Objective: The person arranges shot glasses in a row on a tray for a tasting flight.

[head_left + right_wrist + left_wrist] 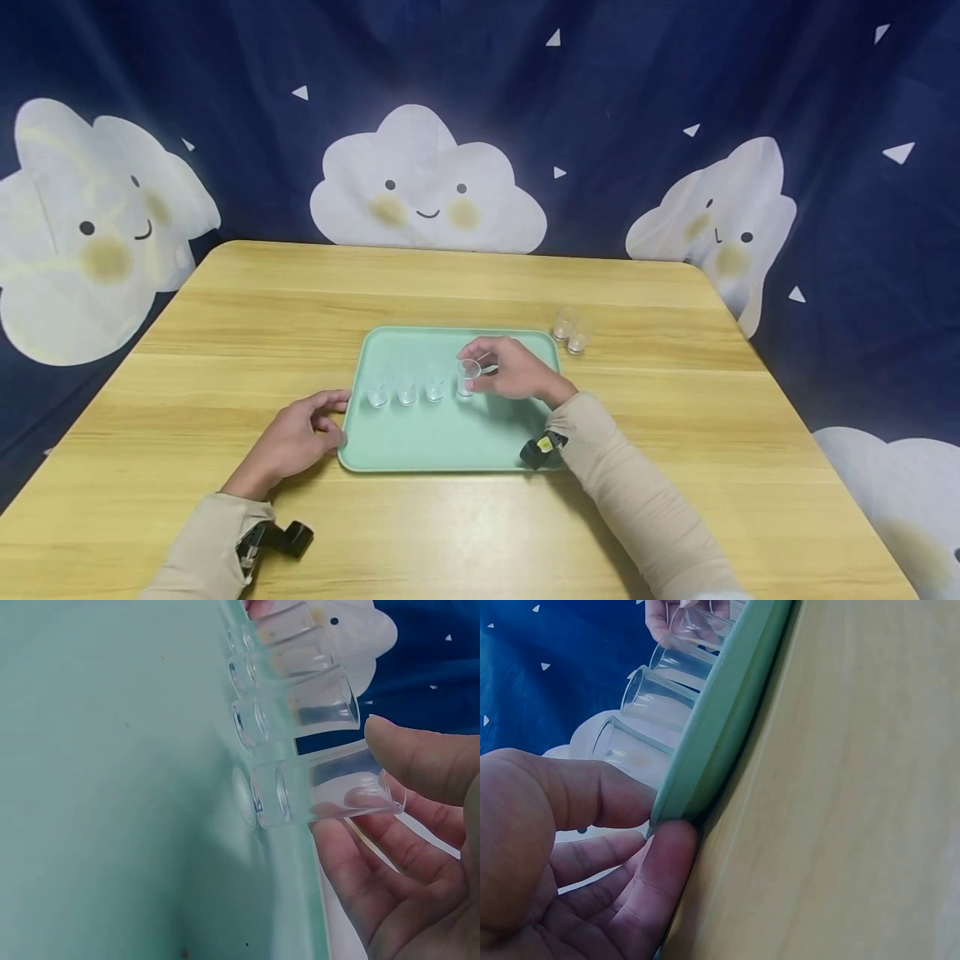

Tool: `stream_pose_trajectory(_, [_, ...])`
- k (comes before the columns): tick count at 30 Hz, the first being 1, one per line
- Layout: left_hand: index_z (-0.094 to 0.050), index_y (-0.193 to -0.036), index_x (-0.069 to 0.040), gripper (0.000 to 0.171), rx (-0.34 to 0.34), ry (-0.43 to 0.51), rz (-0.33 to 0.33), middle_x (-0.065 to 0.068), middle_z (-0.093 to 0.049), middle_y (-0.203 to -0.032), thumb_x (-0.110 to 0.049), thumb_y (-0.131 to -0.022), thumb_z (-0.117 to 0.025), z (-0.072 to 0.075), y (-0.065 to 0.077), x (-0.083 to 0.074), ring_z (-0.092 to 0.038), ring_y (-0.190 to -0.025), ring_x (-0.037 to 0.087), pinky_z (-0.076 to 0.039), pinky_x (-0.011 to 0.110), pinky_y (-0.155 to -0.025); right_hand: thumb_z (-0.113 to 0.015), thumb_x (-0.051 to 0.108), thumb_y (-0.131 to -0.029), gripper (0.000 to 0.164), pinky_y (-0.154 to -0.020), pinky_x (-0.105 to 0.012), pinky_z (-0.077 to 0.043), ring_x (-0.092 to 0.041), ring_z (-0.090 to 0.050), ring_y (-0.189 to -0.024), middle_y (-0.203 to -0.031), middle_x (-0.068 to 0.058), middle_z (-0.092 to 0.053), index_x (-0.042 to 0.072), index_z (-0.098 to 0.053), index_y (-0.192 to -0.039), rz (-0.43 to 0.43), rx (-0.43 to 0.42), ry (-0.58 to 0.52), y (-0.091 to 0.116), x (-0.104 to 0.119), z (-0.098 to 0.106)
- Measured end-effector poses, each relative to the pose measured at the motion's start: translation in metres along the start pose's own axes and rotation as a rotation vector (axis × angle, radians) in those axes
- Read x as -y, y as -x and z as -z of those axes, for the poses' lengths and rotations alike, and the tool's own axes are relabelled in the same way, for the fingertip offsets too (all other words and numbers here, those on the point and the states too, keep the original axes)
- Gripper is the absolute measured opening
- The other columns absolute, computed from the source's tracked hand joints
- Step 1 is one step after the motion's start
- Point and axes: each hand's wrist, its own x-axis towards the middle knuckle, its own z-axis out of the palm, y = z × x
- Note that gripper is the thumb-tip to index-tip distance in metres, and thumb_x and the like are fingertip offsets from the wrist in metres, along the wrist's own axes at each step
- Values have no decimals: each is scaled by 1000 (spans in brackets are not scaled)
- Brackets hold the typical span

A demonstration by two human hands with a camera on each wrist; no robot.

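Your right hand (517, 371) is pinching a clear glass (467, 379), thumb on one side and fingers bent round the other near its rim, so the grip is closing only as far as the glass's width. You are holding that glass roughly upright over the tray (450, 450), at the right end of a row; whether its base is touching the surface, I cannot tell.

Just to its left, three more clear glasses are standing on the tray in a line: the nearest glass (434, 387), the middle glass (407, 392) and the end glass (377, 393).

Your left hand (292, 433) is touching the tray's left edge with its thumb and fingers, all slightly bent; I cannot tell if they are pinching the rim.

Beyond the tray's far right corner, two further glasses (579, 338) are standing close together on the wooden table (450, 533). Your beige sleeves (645, 500) are reaching in from the near side, each carrying a small black device (296, 540) at the wrist. Behind the table, a dark blue curtain (615, 83) is hanging, printed with smiling white clouds (427, 192) and small white triangles.
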Motion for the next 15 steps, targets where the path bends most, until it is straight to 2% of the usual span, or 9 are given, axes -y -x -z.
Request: stream_pose_trajectory(15, [-50, -134, 5, 56, -6, 3, 1, 17, -59, -118, 2, -80, -63, 0, 0, -1, -56, -82, 21, -56, 28, -63, -75, 0, -80, 39, -87, -30, -54, -27, -63, -105, -110, -14, -65, -4, -62, -116, -9, 0, -3, 0, 1, -1])
